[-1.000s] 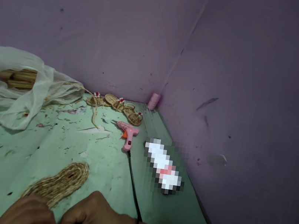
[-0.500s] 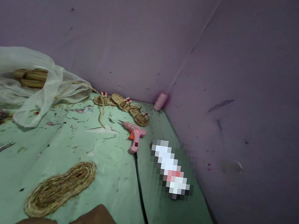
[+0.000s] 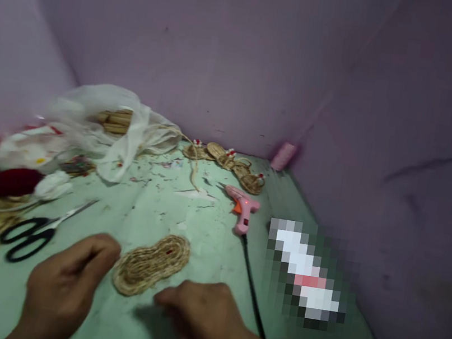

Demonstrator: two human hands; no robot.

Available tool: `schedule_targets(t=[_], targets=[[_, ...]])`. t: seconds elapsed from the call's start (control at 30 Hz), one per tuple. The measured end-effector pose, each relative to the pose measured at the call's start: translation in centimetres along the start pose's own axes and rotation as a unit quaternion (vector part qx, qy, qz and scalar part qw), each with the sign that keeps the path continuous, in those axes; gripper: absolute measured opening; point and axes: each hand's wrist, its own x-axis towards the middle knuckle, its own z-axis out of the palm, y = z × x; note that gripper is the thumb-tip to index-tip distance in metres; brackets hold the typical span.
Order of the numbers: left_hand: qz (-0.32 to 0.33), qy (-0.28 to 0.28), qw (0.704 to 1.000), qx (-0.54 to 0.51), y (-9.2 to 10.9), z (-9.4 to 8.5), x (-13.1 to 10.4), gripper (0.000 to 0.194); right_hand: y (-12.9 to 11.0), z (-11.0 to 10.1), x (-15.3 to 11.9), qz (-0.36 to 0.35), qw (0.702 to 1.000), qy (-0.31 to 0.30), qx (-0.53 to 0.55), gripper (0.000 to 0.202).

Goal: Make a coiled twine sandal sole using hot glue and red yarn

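Observation:
A sole-shaped piece of coiled straw braid (image 3: 151,265) lies flat on the green table between my hands. Just left of it, my left hand (image 3: 68,282) is closed, thumb against the curled fingers; whatever it may hold is hidden. My right hand (image 3: 208,314) hovers at the sole's lower right, casting a shadow, its fingers bent together and partly blurred. I cannot make out anything in that grip. Beyond the sole rests a pink glue gun (image 3: 242,206) with a small red light lit and its black cord running toward me.
Black-handled scissors (image 3: 40,232) lie left, beside dark red yarn (image 3: 15,182) and white yarn (image 3: 53,185). A clear plastic bag (image 3: 125,149) stands behind. Small straw sandals (image 3: 228,157) line the back wall near a pink roll (image 3: 283,156). A blurred-out object (image 3: 304,269) lies right.
Both hands have risen into view from the bottom edge, one on each side of the sole. The view has swung left, bringing in the yarn and the scissors' handles.

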Motion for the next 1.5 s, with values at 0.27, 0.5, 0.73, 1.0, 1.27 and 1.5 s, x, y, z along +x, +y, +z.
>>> schedule_targets(t=[0.27, 0.5, 0.73, 1.0, 1.27, 1.5], targets=[[-0.091, 0.008, 0.99, -0.103, 0.3, -1.6, 2.3, 0.02, -1.2, -5.5, 1.5, 0.053, 0.985, 0.133, -0.094, 0.016], [-0.042, -0.223, 0.973, 0.026, -0.4, -1.3, 2.4, 0.026, -0.4, -5.1, 0.6, 0.155, 0.966, 0.167, -0.118, 0.018], [-0.013, -0.331, 0.938, 0.096, 0.8, -1.7, 1.9, 0.038, 2.8, -3.0, 0.6, 0.209, 0.972, 0.036, -0.097, 0.022], [-0.037, -0.333, 0.942, 0.01, 0.5, -1.5, 1.4, 0.034, 3.6, -2.2, 0.0, 0.17, 0.973, 0.015, -0.158, 0.028], [0.207, -0.455, 0.858, 0.123, -0.1, -0.6, 1.1, 0.095, 0.8, 0.9, 0.4, 0.109, 0.961, -0.177, -0.183, 0.087], [0.205, -0.473, 0.844, 0.148, 0.3, 0.3, 0.3, 0.093, 1.3, 1.8, 0.1, 0.099, 0.958, -0.179, -0.2, 0.088]])
